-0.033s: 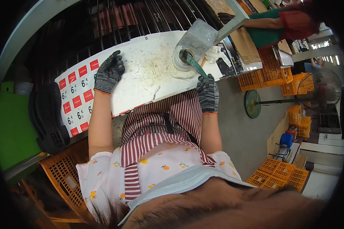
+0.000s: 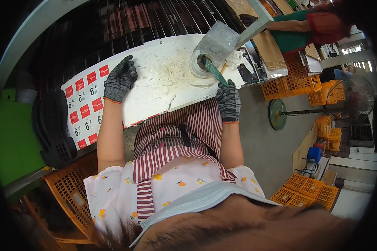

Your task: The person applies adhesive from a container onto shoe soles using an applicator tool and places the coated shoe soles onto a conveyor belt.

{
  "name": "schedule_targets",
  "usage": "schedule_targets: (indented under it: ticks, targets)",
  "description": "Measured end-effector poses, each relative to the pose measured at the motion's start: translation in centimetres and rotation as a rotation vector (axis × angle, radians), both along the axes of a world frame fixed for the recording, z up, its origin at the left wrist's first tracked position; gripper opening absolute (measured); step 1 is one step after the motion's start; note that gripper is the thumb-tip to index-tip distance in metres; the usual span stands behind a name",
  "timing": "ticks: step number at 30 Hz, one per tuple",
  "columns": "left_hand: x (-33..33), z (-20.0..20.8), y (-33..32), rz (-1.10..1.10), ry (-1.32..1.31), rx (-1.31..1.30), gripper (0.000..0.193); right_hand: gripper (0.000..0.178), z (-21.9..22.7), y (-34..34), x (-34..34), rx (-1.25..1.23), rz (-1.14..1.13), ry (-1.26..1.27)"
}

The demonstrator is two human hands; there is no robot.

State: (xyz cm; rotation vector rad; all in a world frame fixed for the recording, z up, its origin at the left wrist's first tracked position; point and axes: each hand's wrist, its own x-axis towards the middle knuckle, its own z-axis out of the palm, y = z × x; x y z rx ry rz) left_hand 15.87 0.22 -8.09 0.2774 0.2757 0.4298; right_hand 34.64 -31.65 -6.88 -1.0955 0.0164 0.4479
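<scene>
My left hand [image 2: 120,80], in a grey knitted glove with an orange cuff, rests on the left part of a stained white board [image 2: 150,92]. Its fingers are apart and hold nothing. My right hand [image 2: 228,102], gloved alike, lies at the board's right front edge, fingers stretched loosely forward. The pointed end of a green-wrapped handle [image 2: 215,73] reaches its fingertips; no fingers wrap round it. That tool's other end sits inside a whitish round pot [image 2: 200,66], out of sight. Behind the pot stands a cloudy clear plastic container [image 2: 219,38].
A sheet of red and white price labels [image 2: 80,98] covers the board's left end. Crumpled white tissue [image 2: 237,60] lies right of the pot. Dark metal bars [image 2: 155,21] run behind. Orange crates [image 2: 299,188] and a fan [image 2: 276,113] stand at right. A person in red [image 2: 328,25] is nearby.
</scene>
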Motion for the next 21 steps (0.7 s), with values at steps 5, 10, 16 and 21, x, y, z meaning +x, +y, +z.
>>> schedule_targets:
  ticks: [5, 10, 16, 21]
  targets:
    - [0.0, 0.0, 0.0, -0.004, -0.012, -0.014, 0.031, 0.023, -0.7, -0.2, 1.7, -0.080, 0.093, -0.246]
    - [0.0, 0.2, 0.0, 0.007, -0.007, -0.024, 0.030, 0.025, 3.1, 0.3, 0.0, -0.063, 0.003, -0.213]
    - [0.0, 0.5, -0.1, 0.009, -0.004, 0.012, 0.029, 0.022, 5.2, 1.4, -1.3, -0.296, 0.056, -0.475]
    - [-0.1, 0.7, -0.4, 0.014, 0.011, -0.019, 0.028, 0.024, 5.0, 2.5, -2.7, -0.359, 0.127, -0.454]
